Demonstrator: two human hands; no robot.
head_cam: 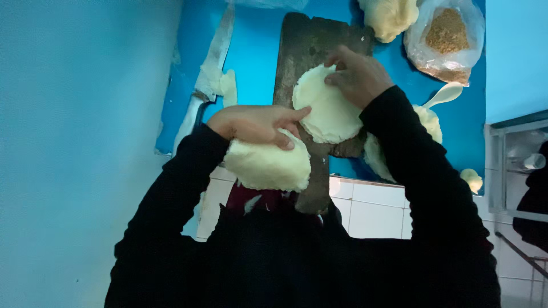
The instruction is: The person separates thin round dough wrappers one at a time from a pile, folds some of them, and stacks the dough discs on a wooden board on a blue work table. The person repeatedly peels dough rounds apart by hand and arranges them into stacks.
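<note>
A flat round of pale dough [328, 108] lies on a dark wooden board [311, 45] set on a blue surface. My right hand [357, 74] presses its fingertips onto the far edge of the round. My left hand [257, 122] grips a thick lump of the same dough [268, 167] held above the near end of the board, while its forefinger reaches out to touch the round's left edge. Both arms wear black sleeves.
A big mass of dough [389, 17] sits at the far end. A clear bag of brown crumbs [448, 37] lies at far right, a white spoon [445, 94] in a dough bowl below it. A dough-smeared knife [214, 63] lies left. White tiles below.
</note>
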